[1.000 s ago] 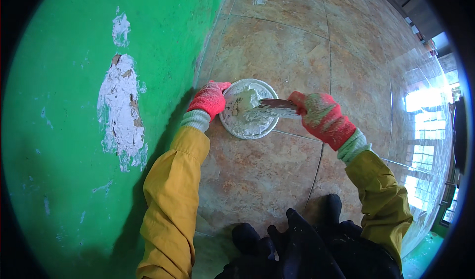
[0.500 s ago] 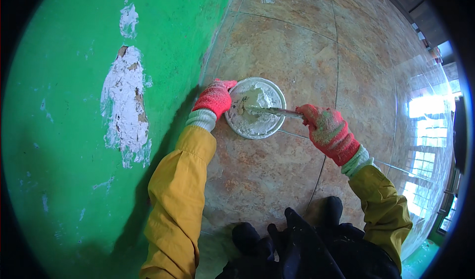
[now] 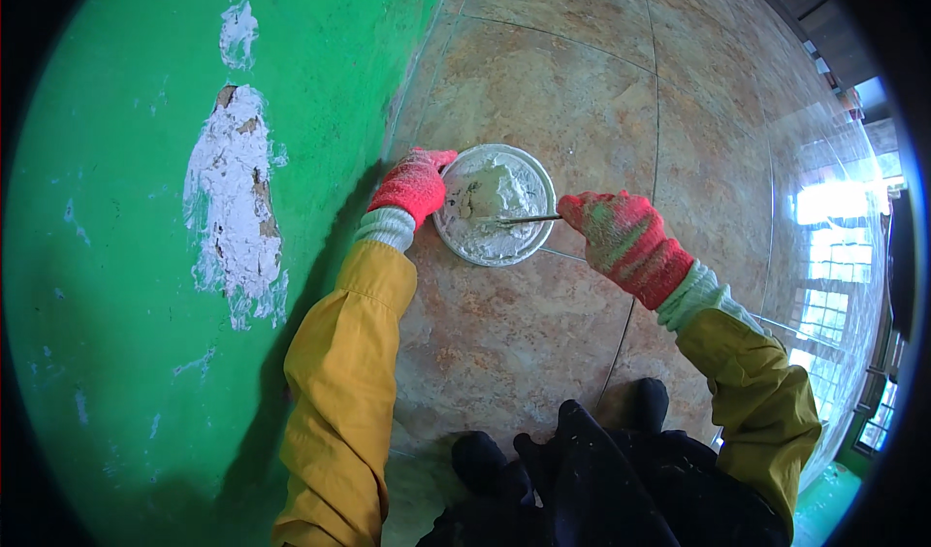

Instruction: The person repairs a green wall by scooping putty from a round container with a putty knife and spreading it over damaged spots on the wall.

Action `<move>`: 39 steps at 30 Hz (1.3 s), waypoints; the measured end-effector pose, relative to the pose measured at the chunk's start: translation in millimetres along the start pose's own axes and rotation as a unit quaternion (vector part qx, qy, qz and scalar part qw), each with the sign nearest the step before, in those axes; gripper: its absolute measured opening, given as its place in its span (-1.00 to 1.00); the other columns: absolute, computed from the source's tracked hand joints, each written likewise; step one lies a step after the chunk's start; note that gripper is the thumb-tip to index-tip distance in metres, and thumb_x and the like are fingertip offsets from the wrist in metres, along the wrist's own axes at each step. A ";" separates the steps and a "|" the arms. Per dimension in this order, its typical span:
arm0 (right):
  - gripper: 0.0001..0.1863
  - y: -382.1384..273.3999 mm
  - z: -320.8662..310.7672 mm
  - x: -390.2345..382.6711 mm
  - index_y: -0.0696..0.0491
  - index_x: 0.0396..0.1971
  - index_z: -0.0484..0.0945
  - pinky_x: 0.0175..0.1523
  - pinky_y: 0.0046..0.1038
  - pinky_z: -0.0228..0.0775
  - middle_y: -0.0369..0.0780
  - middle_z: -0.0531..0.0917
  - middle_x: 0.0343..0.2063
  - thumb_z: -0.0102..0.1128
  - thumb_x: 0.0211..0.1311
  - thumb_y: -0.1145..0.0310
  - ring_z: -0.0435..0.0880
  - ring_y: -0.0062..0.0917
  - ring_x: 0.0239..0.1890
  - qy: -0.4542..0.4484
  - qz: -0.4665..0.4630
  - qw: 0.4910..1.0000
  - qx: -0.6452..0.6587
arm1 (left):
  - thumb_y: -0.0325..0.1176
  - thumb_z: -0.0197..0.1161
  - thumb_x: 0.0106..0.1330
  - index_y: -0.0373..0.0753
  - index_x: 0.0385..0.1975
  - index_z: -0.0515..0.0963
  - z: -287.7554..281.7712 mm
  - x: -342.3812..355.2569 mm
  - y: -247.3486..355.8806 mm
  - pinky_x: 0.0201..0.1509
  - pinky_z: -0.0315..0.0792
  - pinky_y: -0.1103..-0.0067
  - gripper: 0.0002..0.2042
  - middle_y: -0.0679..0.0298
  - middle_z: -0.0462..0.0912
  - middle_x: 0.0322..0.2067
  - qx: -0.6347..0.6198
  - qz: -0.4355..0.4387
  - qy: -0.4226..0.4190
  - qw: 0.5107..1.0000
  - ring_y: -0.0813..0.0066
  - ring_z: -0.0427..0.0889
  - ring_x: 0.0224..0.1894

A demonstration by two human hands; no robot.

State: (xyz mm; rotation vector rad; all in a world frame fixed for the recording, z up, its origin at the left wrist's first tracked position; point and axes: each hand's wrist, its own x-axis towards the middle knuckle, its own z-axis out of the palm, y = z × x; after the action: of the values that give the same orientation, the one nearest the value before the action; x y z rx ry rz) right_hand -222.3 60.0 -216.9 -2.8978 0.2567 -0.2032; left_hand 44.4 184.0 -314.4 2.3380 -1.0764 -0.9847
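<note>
A round white bucket (image 3: 498,262) stands on the floor close to the green wall, with thick off-white putty (image 3: 504,186) inside. My left hand (image 3: 412,186), in a red coated glove, is closed on the bucket's left rim. From the right, my right hand (image 3: 626,241), gloved alike, grips a putty knife (image 3: 529,220) that looks thin, nearly edge-on. Its far end rests in or on the putty; the handle is mostly hidden in my fist.
On the green wall (image 3: 116,256) to the left is a long rough white putty patch (image 3: 233,198), with a smaller patch (image 3: 238,35) above it. Brownish tiles (image 3: 582,91) cover the floor. Clear plastic sheeting (image 3: 834,159) hangs at the right. My dark shoes (image 3: 480,460) are below.
The putty knife has turned from showing its flat side to nearly edge-on, and my right hand has shifted left toward the bucket. My left hand keeps its hold on the rim.
</note>
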 end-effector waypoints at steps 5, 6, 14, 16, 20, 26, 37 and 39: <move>-0.70 -1.2 -0.1 13.6 -0.04 -0.23 0.53 -0.38 -0.28 0.43 -0.18 0.61 -0.45 0.05 -0.03 0.53 0.60 -0.21 -0.43 -0.038 0.062 0.997 0.031 | -0.65 0.04 0.07 -0.01 0.14 0.43 2.1 4.9 -13.0 0.25 0.30 0.39 -0.43 0.13 0.41 0.15 -0.005 0.010 -0.004 1.000 0.14 0.41 0.18; -0.71 -3.2 -3.4 16.8 -0.03 -0.23 0.52 -0.37 -0.27 0.42 -0.16 0.61 -0.45 0.04 -0.01 0.53 0.60 -0.19 -0.41 -0.059 0.087 0.993 0.050 | -0.64 0.04 0.07 -0.01 0.14 0.43 2.8 4.7 -17.8 0.25 0.30 0.39 -0.43 0.12 0.41 0.15 -0.014 0.015 0.003 1.000 0.14 0.41 0.17; -0.71 22.8 -6.3 15.7 0.07 -0.15 0.48 -0.32 -0.37 0.37 -0.17 0.61 -0.43 0.02 0.07 0.52 0.60 -0.42 -0.33 -0.158 0.267 0.910 0.274 | -0.55 0.03 0.11 -0.15 0.03 0.51 12.4 -13.3 -7.3 0.14 0.36 0.46 -0.57 0.05 0.52 0.03 0.073 0.031 0.106 0.991 0.14 0.51 0.05; -0.67 36.1 13.4 0.0 0.11 -0.10 0.47 -0.30 -0.40 0.37 -0.22 0.61 -0.40 0.03 0.06 0.53 0.58 -0.51 -0.30 -0.182 0.302 0.872 0.339 | -0.55 0.03 0.10 -0.18 0.01 0.51 10.4 -18.5 -12.5 0.13 0.37 0.45 -0.58 0.06 0.53 0.02 0.022 0.022 0.085 0.996 0.12 0.53 0.04; -0.60 28.3 20.1 -41.6 0.17 -0.02 0.44 -0.19 -0.49 0.39 -0.32 0.57 -0.36 0.00 0.07 0.54 0.54 -0.57 -0.31 -0.110 0.382 0.697 0.597 | -0.48 0.10 0.03 -0.16 -0.05 0.55 30.4 -52.1 -9.8 0.15 0.35 0.36 -0.59 -0.09 0.52 -0.05 -0.072 0.033 0.136 0.988 -0.01 0.47 0.07; -0.57 -60.2 -12.9 -13.6 0.20 0.10 0.34 -0.12 -0.56 0.41 -0.22 0.59 -0.13 -0.07 0.18 0.53 0.58 -0.57 -0.19 0.084 0.241 0.551 0.794 | -0.40 0.16 0.05 -0.25 0.02 0.48 75.5 -92.3 -21.8 0.07 0.40 0.38 -0.56 -0.08 0.53 -0.10 -0.087 -0.034 0.247 0.965 0.08 0.53 -0.05; -0.60 -187.6 -17.1 93.8 0.16 0.09 0.32 -0.05 -0.53 0.36 -0.19 0.59 -0.18 -0.03 0.21 0.59 0.54 -0.58 -0.17 0.311 0.162 0.627 0.695 | -0.52 0.07 0.28 -0.27 -0.01 0.43 41.4 -304.7 55.2 -0.39 0.36 0.70 -0.73 0.31 0.44 -0.26 -0.407 0.007 0.508 0.759 0.68 0.39 -0.39; -0.56 -202.1 -12.9 104.0 0.15 0.11 0.30 -0.13 -0.47 0.41 -0.08 0.62 -0.25 0.00 0.19 0.55 0.60 -0.48 -0.23 0.339 0.161 0.660 0.651 | -0.56 0.05 0.27 -0.29 -0.01 0.42 23.2 -328.3 74.1 -0.39 0.36 0.69 -0.72 0.31 0.44 -0.27 -0.384 0.027 0.541 0.748 0.68 0.39 -0.39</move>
State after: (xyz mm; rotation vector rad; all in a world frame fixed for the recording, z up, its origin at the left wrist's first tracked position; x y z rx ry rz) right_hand -91.2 231.6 -145.0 -1.2070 0.4669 -0.9343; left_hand -160.9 389.7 -143.1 1.6358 -0.1599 0.1043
